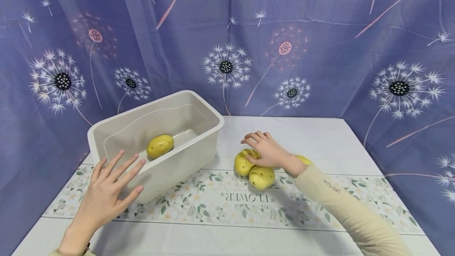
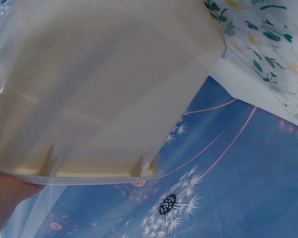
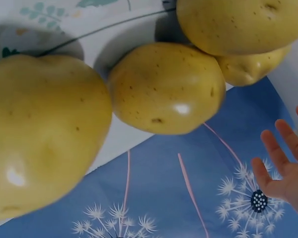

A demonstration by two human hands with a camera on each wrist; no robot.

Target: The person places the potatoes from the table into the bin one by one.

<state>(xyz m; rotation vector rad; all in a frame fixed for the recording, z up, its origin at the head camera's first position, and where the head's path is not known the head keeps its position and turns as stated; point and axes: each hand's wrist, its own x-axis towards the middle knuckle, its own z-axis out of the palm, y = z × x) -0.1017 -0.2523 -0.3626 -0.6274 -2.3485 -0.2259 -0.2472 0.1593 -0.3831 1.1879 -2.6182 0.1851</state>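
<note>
A yellow potato (image 1: 160, 146) lies inside a pale plastic bin (image 1: 185, 165) on the left of the table. My left hand (image 1: 103, 192), fingers spread and fairly straight, is at the bin's near left side; the left wrist view shows part of it at the rim. Over a cluster of potatoes on the table hovers my right hand (image 1: 268, 151), its fingers loosely bent and gripping nothing. Under and beside it are one potato (image 1: 242, 166), another (image 1: 262, 178), and a third (image 1: 303, 159) partly hidden by the wrist. Several potatoes (image 3: 166, 89) fill the right wrist view.
A floral runner (image 1: 213, 208) with printed lettering crosses the white table (image 1: 305, 129). Blue-purple curtains (image 1: 320, 50) with dandelion prints stand behind and at both sides. The bin's right end wall rises between its inside and the potatoes.
</note>
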